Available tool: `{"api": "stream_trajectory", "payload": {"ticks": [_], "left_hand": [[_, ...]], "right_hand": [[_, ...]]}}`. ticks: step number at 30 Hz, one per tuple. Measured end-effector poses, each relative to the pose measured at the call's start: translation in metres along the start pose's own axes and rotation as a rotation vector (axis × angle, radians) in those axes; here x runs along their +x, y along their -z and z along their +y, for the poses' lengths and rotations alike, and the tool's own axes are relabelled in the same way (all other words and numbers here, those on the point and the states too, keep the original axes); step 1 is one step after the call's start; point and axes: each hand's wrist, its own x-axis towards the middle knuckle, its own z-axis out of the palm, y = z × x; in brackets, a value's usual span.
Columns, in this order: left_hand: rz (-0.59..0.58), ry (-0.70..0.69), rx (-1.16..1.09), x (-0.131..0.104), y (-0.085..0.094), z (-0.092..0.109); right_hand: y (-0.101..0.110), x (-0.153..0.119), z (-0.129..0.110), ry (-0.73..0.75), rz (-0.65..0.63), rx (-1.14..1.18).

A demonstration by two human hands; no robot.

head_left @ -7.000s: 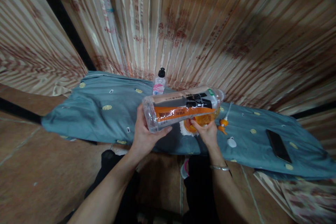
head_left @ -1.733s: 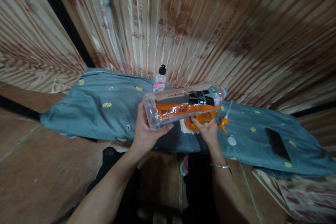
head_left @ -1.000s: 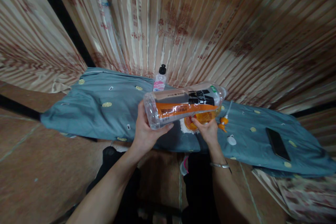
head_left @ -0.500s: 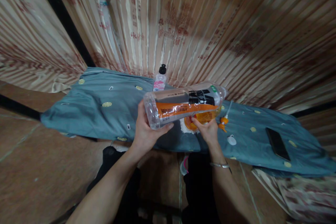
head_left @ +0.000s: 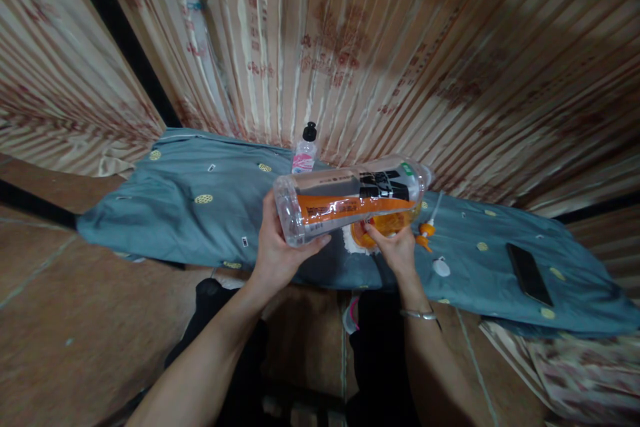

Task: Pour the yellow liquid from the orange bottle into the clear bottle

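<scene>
A large clear plastic bottle [head_left: 350, 197] with an orange and black label lies tilted on its side in the air, its neck to the right. My left hand [head_left: 280, 247] grips it near the base, thumb below. Under its neck end stands a container of orange liquid [head_left: 387, 227], partly hidden by the bottle. My right hand [head_left: 397, 250] is closed around this container, its thumb on the near side. Just right of that hand lies an orange pump top [head_left: 426, 232] with a pale tube. White paper [head_left: 355, 243] shows beneath the container.
A small bottle with a black cap [head_left: 305, 150] stands behind the large bottle. On the teal cloth [head_left: 180, 213] are a round white lid [head_left: 441, 267] and, farther right, a black phone [head_left: 529, 273]. A striped curtain [head_left: 380, 47] hangs behind.
</scene>
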Motion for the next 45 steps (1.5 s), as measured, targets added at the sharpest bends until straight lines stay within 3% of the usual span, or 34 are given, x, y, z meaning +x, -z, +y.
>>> {"api": "stream_trajectory", "payload": {"ticks": [45], "left_hand": [[0.0, 0.014, -0.019, 0.0004, -0.0013, 0.0026]], "right_hand": [[-0.0009, 0.0005, 0.0013, 0.009, 0.005, -0.007]]}}
